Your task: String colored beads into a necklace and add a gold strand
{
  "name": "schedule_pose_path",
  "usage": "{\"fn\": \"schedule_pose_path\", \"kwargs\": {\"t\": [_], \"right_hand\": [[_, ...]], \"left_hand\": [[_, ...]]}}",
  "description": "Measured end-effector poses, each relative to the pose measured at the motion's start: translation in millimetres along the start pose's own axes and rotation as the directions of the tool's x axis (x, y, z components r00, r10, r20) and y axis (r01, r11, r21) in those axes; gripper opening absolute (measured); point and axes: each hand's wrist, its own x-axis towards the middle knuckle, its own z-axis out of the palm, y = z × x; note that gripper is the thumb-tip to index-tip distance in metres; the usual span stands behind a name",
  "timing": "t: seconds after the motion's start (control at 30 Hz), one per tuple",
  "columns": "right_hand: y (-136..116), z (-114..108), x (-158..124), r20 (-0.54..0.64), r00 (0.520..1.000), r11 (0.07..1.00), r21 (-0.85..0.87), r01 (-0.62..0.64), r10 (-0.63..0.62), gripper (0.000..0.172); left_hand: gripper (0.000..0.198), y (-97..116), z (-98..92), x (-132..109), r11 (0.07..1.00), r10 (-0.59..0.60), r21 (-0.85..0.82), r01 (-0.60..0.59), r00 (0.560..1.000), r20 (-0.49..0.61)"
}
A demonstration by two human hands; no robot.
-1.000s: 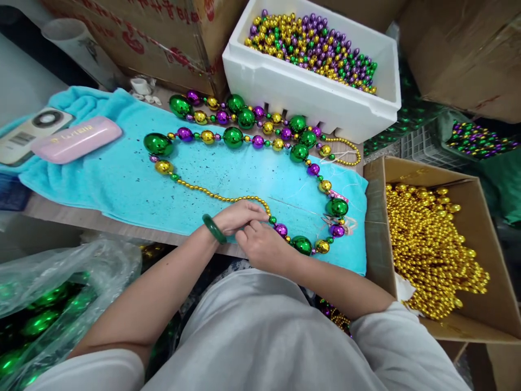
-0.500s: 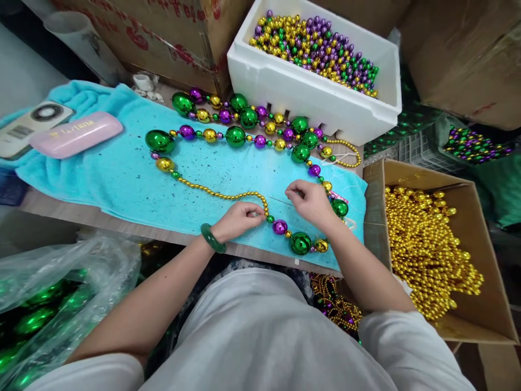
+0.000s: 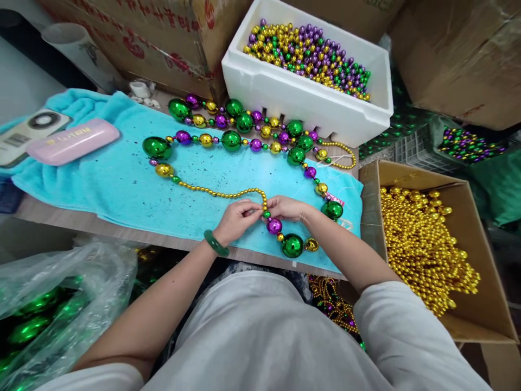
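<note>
A bead necklace (image 3: pixel 231 140) in green, purple and gold loops over the turquoise towel (image 3: pixel 134 184). Its thin gold strand (image 3: pixel 211 191) curves down to the place where both hands meet. My left hand (image 3: pixel 238 221), with a green bangle (image 3: pixel 215 244) on the wrist, pinches the necklace beside a small green bead (image 3: pixel 266 214). From the other side my right hand (image 3: pixel 287 208) has its fingers closed at the same spot; any thread between the fingertips is too fine to see. A purple bead (image 3: pixel 274 226) and a large green bead (image 3: pixel 292 245) lie just below.
Behind the towel, more big beads (image 3: pixel 244 122) lie along a white foam box (image 3: pixel 301 92) of small beads. At right stands a cardboard box (image 3: pixel 372 212) of gold strands (image 3: pixel 423 250). A pink case (image 3: pixel 73 142) rests at left; a plastic bag (image 3: pixel 109 282) hangs below the table edge.
My right hand has moved left and down, from apart over the towel to meet my left hand at the strand. The view has shifted slightly.
</note>
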Motion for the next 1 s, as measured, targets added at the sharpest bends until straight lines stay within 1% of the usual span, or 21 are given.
{"fn": "schedule_pose_path", "kwargs": {"t": [0.1, 0.17, 0.23, 0.33, 0.4, 0.47, 0.53, 0.6, 0.67, 0.7, 0.73, 0.8, 0.87, 0.9, 0.93, 1.0], "right_hand": [[-5, -6, -8, -0.107, 0.992, 0.982, -0.185, 0.043, -0.064, 0.008], [-8, -7, -14, -0.165, 0.978, 0.941, -0.330, 0.070, -0.130, 0.007], [-8, -7, -17, -0.203, 0.957, 0.864, -0.497, 0.079, -0.205, 0.003], [-5, -4, -20, -0.239, 0.934, 0.702, -0.712, 0.017, -0.264, 0.008], [-1, -2, -20, -0.250, 0.925, 0.601, -0.798, -0.031, -0.285, 0.011], [2, -1, -21, -0.254, 0.917, 0.521, -0.851, -0.061, -0.307, 0.014], [4, 0, -21, -0.266, 0.911, 0.473, -0.876, -0.092, -0.315, 0.016], [4, 0, -21, -0.291, 0.907, 0.462, -0.878, -0.126, -0.305, 0.015], [3, -1, -23, -0.314, 0.908, 0.484, -0.862, -0.150, -0.277, 0.013], [2, -2, -24, -0.328, 0.908, 0.511, -0.845, -0.158, -0.261, 0.011], [1, -4, -26, -0.341, 0.907, 0.555, -0.817, -0.157, -0.245, 0.009], [-2, -8, -31, -0.353, 0.912, 0.698, -0.707, -0.115, -0.207, 0.009], [-4, -13, -36, -0.336, 0.929, 0.862, -0.505, -0.037, -0.157, 0.014], [-4, -15, -38, -0.316, 0.941, 0.924, -0.382, -0.004, -0.126, 0.016], [-5, -17, -40, -0.293, 0.951, 0.965, -0.261, 0.016, -0.095, 0.016], [-6, -17, -42, -0.257, 0.965, 0.997, -0.062, 0.037, -0.052, 0.016]], "left_hand": [[0.018, -4, 2.0, -1, 0.998, 0.010, 0.060, -0.009, 1.000, -0.008], [0.018, -7, 4.6, -2, 0.994, 0.023, 0.110, -0.024, 1.000, 0.015], [0.019, -10, 8.0, -4, 0.987, 0.029, 0.155, -0.035, 0.999, 0.041], [0.019, -13, 13.2, -7, 0.972, 0.022, 0.234, -0.035, 0.998, 0.057], [0.019, -15, 15.9, -9, 0.953, 0.026, 0.301, -0.046, 0.997, 0.071], [0.019, -16, 17.5, -11, 0.930, 0.035, 0.362, -0.063, 0.996, 0.083], [0.020, -17, 17.6, -12, 0.913, 0.032, 0.403, -0.061, 0.996, 0.077], [0.022, -18, 16.1, -13, 0.906, 0.021, 0.422, -0.043, 0.998, 0.057], [0.026, -17, 13.0, -14, 0.912, 0.008, 0.409, -0.020, 1.000, 0.030], [0.028, -17, 11.0, -15, 0.922, 0.002, 0.387, -0.006, 1.000, 0.011], [0.031, -16, 8.8, -16, 0.936, -0.008, 0.353, 0.011, 1.000, -0.011], [0.035, -14, 4.1, -17, 0.965, -0.059, 0.253, 0.071, 0.997, -0.055], [0.038, -13, 0.2, -17, 0.979, -0.155, 0.125, 0.163, 0.986, -0.069], [0.039, -12, -1.2, -17, 0.975, -0.212, 0.049, 0.215, 0.975, -0.061], [0.039, -11, -1.9, -16, 0.963, -0.267, -0.035, 0.266, 0.963, -0.046], [0.041, -9, -1.9, -14, 0.915, -0.346, -0.221, 0.336, 0.938, -0.007]]}}
